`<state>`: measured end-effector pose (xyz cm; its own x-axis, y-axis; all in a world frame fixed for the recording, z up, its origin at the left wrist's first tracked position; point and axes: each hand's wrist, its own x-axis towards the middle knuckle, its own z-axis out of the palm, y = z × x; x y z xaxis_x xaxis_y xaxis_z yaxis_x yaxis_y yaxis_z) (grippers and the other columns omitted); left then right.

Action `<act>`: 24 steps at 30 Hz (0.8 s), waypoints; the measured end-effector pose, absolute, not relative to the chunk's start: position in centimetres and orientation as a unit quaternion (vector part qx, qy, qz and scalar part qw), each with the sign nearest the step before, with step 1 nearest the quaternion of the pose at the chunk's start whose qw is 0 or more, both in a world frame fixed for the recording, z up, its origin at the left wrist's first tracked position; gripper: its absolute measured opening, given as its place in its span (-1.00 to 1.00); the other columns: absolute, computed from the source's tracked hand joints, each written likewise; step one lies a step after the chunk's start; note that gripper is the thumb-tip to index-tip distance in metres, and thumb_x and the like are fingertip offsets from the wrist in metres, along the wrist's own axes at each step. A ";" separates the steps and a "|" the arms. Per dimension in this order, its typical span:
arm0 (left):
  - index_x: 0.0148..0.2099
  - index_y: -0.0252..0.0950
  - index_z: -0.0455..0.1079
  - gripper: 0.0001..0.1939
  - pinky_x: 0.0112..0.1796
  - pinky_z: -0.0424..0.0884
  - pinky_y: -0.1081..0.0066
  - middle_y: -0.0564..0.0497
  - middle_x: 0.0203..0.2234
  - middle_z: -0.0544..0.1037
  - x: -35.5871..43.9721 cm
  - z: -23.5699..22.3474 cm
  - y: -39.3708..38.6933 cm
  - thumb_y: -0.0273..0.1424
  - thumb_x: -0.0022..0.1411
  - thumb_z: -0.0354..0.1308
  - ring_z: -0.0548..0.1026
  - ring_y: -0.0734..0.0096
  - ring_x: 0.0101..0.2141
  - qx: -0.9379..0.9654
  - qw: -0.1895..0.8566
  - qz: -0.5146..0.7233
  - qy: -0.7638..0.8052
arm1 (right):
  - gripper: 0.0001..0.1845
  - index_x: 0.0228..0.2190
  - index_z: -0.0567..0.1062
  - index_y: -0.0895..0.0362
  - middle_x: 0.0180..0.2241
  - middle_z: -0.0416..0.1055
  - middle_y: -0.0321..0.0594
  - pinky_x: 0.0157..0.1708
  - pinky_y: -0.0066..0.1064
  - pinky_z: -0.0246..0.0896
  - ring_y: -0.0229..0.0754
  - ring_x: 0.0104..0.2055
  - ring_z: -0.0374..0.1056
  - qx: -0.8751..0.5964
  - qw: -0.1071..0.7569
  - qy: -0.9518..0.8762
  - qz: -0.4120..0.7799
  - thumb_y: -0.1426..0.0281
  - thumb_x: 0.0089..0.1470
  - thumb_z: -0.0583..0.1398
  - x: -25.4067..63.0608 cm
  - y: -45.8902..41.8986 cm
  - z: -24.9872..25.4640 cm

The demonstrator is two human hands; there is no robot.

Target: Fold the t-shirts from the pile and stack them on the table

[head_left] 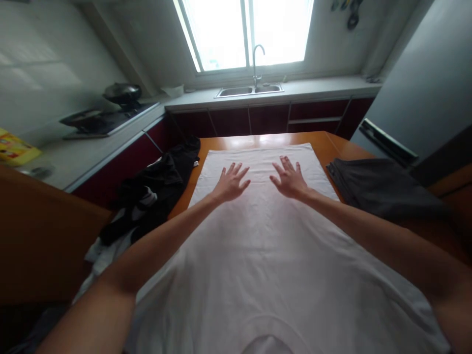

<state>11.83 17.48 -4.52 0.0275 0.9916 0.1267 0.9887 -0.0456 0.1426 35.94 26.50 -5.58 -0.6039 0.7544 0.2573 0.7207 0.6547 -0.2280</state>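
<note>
A white T-shirt (258, 246) lies spread flat on an orange-brown wooden table (324, 142), its neckline nearest me and its hem at the far end. My left hand (231, 183) rests flat on the shirt's far part with fingers spread, holding nothing. My right hand (289, 179) lies flat beside it, fingers also spread, palm down on the cloth. Both arms stretch forward over the shirt.
A heap of black and white clothes (155, 191) hangs off the table's left edge. A folded dark grey garment (379, 187) lies at the right. Beyond are a counter with a sink (249, 90) under a window, a stove with a pan (121, 92) at left, and a grey fridge (416, 93) at right.
</note>
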 end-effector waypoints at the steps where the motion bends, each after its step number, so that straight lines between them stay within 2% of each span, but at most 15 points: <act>1: 0.46 -0.15 0.06 -0.38 0.31 -0.15 -0.20 -0.16 0.43 0.04 13.3 -4.3 14.7 -0.12 0.45 -0.04 -0.09 -0.09 0.41 0.739 0.021 0.095 0.667 | -0.36 0.33 0.18 0.17 0.45 -0.18 0.13 0.34 0.25 -0.36 0.13 0.49 -0.30 -0.375 0.165 -0.910 0.059 0.15 0.34 0.00 36.4 23.3 -5.4; 5: 0.48 -0.03 -0.04 -0.33 0.32 -0.10 -0.17 -0.08 0.43 0.06 17.4 -3.2 2.9 -0.15 0.42 0.04 -0.07 -0.04 0.42 0.788 0.092 0.087 0.602 | -0.37 0.35 0.16 0.13 0.45 -0.15 0.04 0.37 0.17 -0.33 0.07 0.49 -0.27 -0.274 0.127 -0.947 0.110 0.24 0.32 0.04 40.9 11.0 -4.7; 7: 0.49 0.02 -0.12 -0.24 0.31 -0.06 -0.19 -0.07 0.44 0.04 18.6 -3.0 -2.4 -0.13 0.39 0.12 -0.08 -0.04 0.42 0.801 0.121 0.066 0.583 | -0.35 0.37 0.12 0.10 0.45 -0.16 0.01 0.38 0.17 -0.30 0.05 0.49 -0.27 -0.254 0.110 -0.952 0.134 0.28 0.31 0.05 43.6 5.9 -4.6; 10: 0.51 0.03 -0.20 -0.14 0.31 -0.03 -0.21 -0.08 0.44 0.01 19.9 -3.4 -8.5 -0.11 0.34 0.18 -0.08 -0.03 0.42 0.801 0.130 0.057 0.582 | -0.31 0.39 0.08 0.05 0.46 -0.18 -0.06 0.38 0.19 -0.29 0.07 0.49 -0.29 -0.251 0.105 -0.949 0.156 0.31 0.30 0.07 47.1 0.3 -5.1; 12: 0.51 0.02 -0.21 -0.14 0.31 -0.02 -0.21 -0.09 0.44 -0.01 20.7 -4.2 -11.3 -0.12 0.35 0.17 -0.06 -0.04 0.42 0.795 0.115 0.067 0.592 | -0.30 0.39 0.07 0.01 0.46 -0.18 -0.10 0.38 0.20 -0.30 0.09 0.49 -0.28 -0.262 0.107 -0.945 0.163 0.30 0.29 0.08 48.7 -2.4 -5.7; 18: 0.49 0.07 -0.10 -0.23 0.29 -0.06 -0.29 -0.07 0.45 -0.04 22.1 -6.2 -15.8 -0.03 0.36 0.10 -0.04 -0.18 0.40 0.813 0.093 0.061 0.572 | -0.27 0.39 0.09 0.03 0.45 -0.14 -0.02 0.38 0.21 -0.30 0.13 0.48 -0.24 -0.278 0.098 -0.938 0.180 0.19 0.28 0.13 50.9 -6.6 -7.2; 24: 0.48 0.04 -0.06 -0.31 0.30 -0.06 -0.27 -0.08 0.45 -0.02 22.4 -4.5 -15.1 -0.04 0.42 0.03 -0.08 -0.10 0.41 0.818 0.080 0.059 0.567 | -0.36 0.35 0.19 0.02 0.43 -0.04 -0.05 0.37 0.20 -0.20 0.11 0.47 -0.17 -0.329 0.166 -0.916 0.159 0.21 0.30 0.10 51.1 -7.4 -6.9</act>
